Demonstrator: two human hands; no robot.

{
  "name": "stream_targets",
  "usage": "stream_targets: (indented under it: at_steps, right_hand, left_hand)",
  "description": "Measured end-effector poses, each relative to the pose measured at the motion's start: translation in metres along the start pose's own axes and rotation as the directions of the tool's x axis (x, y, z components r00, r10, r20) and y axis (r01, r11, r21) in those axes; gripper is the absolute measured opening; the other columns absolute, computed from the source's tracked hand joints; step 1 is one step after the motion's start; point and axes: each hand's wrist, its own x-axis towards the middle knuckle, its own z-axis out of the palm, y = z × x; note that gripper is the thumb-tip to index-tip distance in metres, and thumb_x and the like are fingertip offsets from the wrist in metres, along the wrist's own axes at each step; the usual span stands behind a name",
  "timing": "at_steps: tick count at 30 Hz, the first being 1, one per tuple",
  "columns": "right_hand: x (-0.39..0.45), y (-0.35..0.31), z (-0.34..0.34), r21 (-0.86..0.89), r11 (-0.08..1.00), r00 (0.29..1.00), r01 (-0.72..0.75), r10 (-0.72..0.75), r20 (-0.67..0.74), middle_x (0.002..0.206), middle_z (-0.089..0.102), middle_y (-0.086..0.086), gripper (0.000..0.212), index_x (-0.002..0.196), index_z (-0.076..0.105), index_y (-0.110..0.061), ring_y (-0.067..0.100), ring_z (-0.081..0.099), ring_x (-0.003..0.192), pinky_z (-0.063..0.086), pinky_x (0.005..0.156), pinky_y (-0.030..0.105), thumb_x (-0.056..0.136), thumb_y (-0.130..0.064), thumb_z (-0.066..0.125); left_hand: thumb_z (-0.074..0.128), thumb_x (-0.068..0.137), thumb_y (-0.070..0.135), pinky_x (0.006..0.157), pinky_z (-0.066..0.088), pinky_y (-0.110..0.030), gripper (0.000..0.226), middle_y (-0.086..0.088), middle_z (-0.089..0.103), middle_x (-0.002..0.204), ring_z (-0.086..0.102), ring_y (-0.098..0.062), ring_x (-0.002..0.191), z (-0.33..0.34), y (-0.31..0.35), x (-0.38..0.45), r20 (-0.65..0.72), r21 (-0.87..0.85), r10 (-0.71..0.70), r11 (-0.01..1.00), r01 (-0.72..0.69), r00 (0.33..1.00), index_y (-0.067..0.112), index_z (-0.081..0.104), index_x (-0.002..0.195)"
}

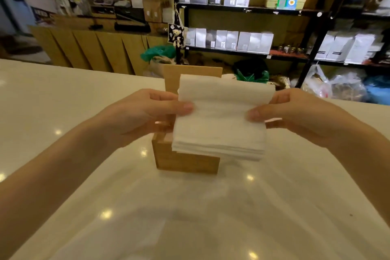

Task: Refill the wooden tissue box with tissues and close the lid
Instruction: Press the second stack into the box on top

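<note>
A thick stack of white tissues (221, 118) hangs just above the wooden tissue box (185, 162), covering most of its opening. My left hand (145, 114) pinches the stack's left edge and my right hand (295, 112) pinches its right edge, thumbs on top. The box stands on the white table (63, 112) with its wooden lid (185, 74) raised upright behind the stack. The inside of the box is hidden by the tissues.
Beyond the table's far edge stand black shelves (249, 9) with white pouches, a cardboard-clad counter (95, 48) at the left, and plastic bags (329, 86) on the floor at the right.
</note>
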Motion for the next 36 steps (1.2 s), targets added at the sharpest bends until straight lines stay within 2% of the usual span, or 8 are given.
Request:
stream_targets:
  at_steps: [5, 9, 14, 21, 24, 26, 31, 36]
  right_hand:
    - [0.029, -0.003, 0.02, 0.048, 0.998, 0.995, -0.038, 0.042, -0.089, 0.081, 0.074, -0.014, 0.033, 0.062, 0.076, -0.025, 0.011, 0.057, 0.102, 0.034, 0.106, 0.037, 0.033, -0.041, 0.074]
    - [0.048, 0.005, 0.036, 0.069, 0.996, 0.995, -0.058, 0.064, -0.078, 0.114, 0.067, -0.008, 0.045, 0.083, 0.076, -0.02, 0.011, 0.053, 0.113, 0.03, 0.105, 0.034, 0.042, -0.04, 0.078]
    - [0.067, 0.013, 0.051, 0.014, 0.995, 0.985, -0.096, 0.097, -0.142, 0.139, 0.048, -0.003, 0.049, 0.096, 0.073, -0.016, 0.02, 0.043, 0.126, 0.025, 0.111, 0.049, 0.054, -0.041, 0.075]
    - [0.075, 0.017, 0.053, -0.128, 0.98, 0.962, -0.152, 0.117, -0.245, 0.14, 0.045, -0.007, 0.014, 0.069, 0.071, -0.016, 0.017, 0.031, 0.134, 0.021, 0.111, 0.046, 0.067, -0.028, 0.077]
    - [0.078, 0.016, 0.053, -0.294, 0.943, 0.956, -0.156, 0.07, -0.283, 0.143, 0.042, -0.008, 0.016, 0.079, 0.073, -0.017, 0.014, 0.02, 0.138, 0.014, 0.111, 0.045, 0.069, -0.029, 0.076]
    - [0.079, 0.016, 0.054, -0.387, 0.909, 0.953, -0.156, 0.035, -0.301, 0.144, 0.039, -0.009, 0.017, 0.08, 0.073, -0.018, 0.014, 0.018, 0.138, 0.012, 0.112, 0.045, 0.07, -0.031, 0.075]
    - [0.081, 0.02, 0.06, -0.556, 0.819, 0.965, -0.141, -0.011, -0.261, 0.144, 0.04, -0.008, 0.013, 0.076, 0.073, -0.025, 0.016, 0.017, 0.138, 0.006, 0.112, 0.045, 0.069, -0.037, 0.073]
    - [0.081, 0.022, 0.062, -0.619, 0.773, 0.975, -0.136, -0.008, -0.224, 0.142, 0.042, -0.007, 0.017, 0.076, 0.073, -0.023, 0.015, 0.017, 0.138, 0.005, 0.113, 0.044, 0.07, -0.038, 0.07]
  left_hand:
    - [0.071, 0.044, 0.039, 0.1, 0.039, -0.04, 0.048, 0.003, 0.068, 0.105, 0.056, -0.017, 0.106, -0.021, -0.003, 0.016, -0.18, 0.068, 0.046, 0.997, -0.034, 0.983, 0.016, 0.073, 0.086]
    - [0.074, 0.058, 0.034, 0.095, 0.03, -0.035, 0.03, 0.008, 0.055, 0.124, 0.046, -0.015, 0.114, -0.031, -0.015, 0.027, -0.254, 0.11, 0.053, 0.994, -0.026, 0.966, 0.012, 0.074, 0.079]
    - [0.071, 0.072, 0.023, 0.091, 0.027, -0.034, 0.012, 0.014, 0.044, 0.12, 0.037, -0.01, 0.107, -0.04, -0.024, 0.046, -0.194, 0.158, 0.002, 0.987, 0.03, 0.981, 0.012, 0.074, 0.075]
    - [0.074, 0.07, 0.021, 0.091, 0.028, -0.035, 0.015, 0.017, 0.045, 0.119, 0.036, -0.011, 0.113, -0.047, -0.031, 0.061, -0.126, 0.281, 0.015, 0.959, 0.021, 0.992, 0.015, 0.068, 0.059]
    - [0.077, 0.068, 0.019, 0.108, 0.021, -0.043, 0.01, 0.013, 0.049, 0.131, 0.028, -0.013, 0.133, -0.048, -0.033, 0.068, -0.145, 0.413, 0.069, 0.911, -0.003, 0.987, 0.014, 0.072, 0.074]
    - [0.078, 0.066, 0.019, 0.113, 0.018, -0.043, 0.02, 0.015, 0.055, 0.116, 0.024, -0.009, 0.136, -0.048, -0.035, 0.07, -0.121, 0.499, 0.112, 0.866, -0.037, 0.986, 0.02, 0.068, 0.084]
    - [0.077, 0.067, 0.027, 0.109, 0.027, -0.05, 0.013, 0.015, 0.034, 0.145, 0.019, -0.008, 0.137, -0.044, -0.033, 0.07, -0.052, 0.715, 0.194, 0.693, -0.099, 0.98, 0.019, 0.071, 0.076]
    - [0.075, 0.069, 0.031, 0.112, 0.021, -0.046, 0.013, 0.012, 0.028, 0.148, 0.011, -0.008, 0.139, -0.04, -0.031, 0.069, 0.001, 0.791, 0.176, 0.603, -0.108, 0.984, 0.021, 0.07, 0.077]
